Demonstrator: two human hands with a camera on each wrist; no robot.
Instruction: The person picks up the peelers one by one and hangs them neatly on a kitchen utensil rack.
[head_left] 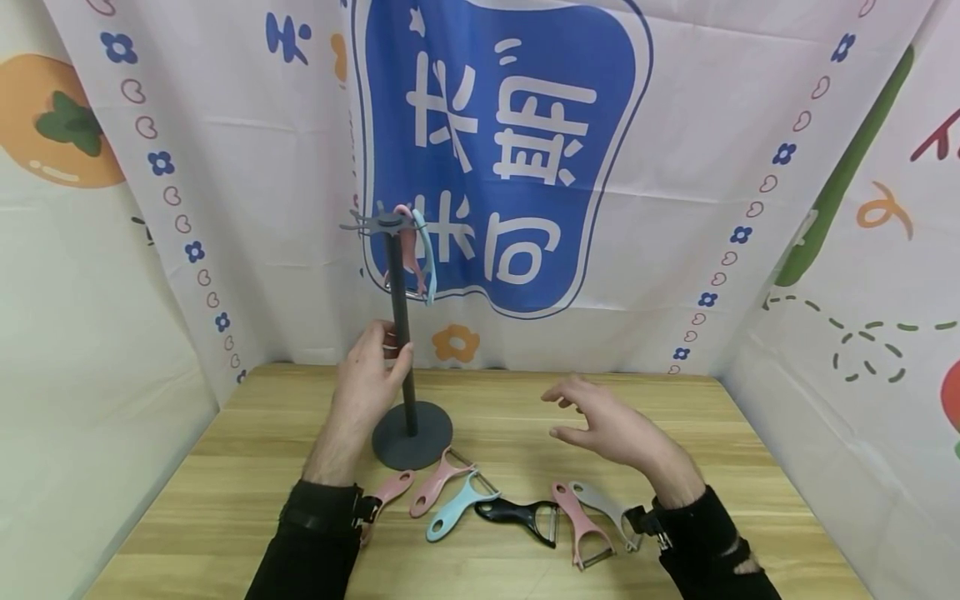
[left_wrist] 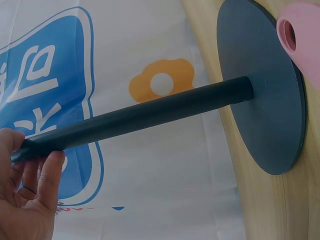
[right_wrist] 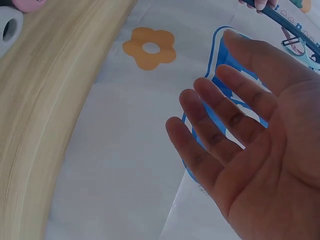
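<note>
A dark grey stand (head_left: 400, 333) with a round base and a hooked top stands upright on the table. My left hand (head_left: 367, 367) grips its pole partway up, thumb on one side and fingers on the other, as the left wrist view also shows on the pole (left_wrist: 155, 111). From the hooks hang a pink peeler (head_left: 408, 250) and a light blue peeler (head_left: 428, 258). My right hand (head_left: 611, 421) hovers over the right half of the table, holding nothing; its fingers (right_wrist: 202, 122) are spread and slightly bent in the right wrist view.
In a row near the front lie a pink peeler (head_left: 393, 485) partly behind my left wrist, another pink one (head_left: 435, 485), a light blue one (head_left: 453, 510), a black one (head_left: 510, 512), a third pink one (head_left: 577, 512) and a grey one (head_left: 600, 500). A printed cloth (head_left: 675, 250) hangs behind the table.
</note>
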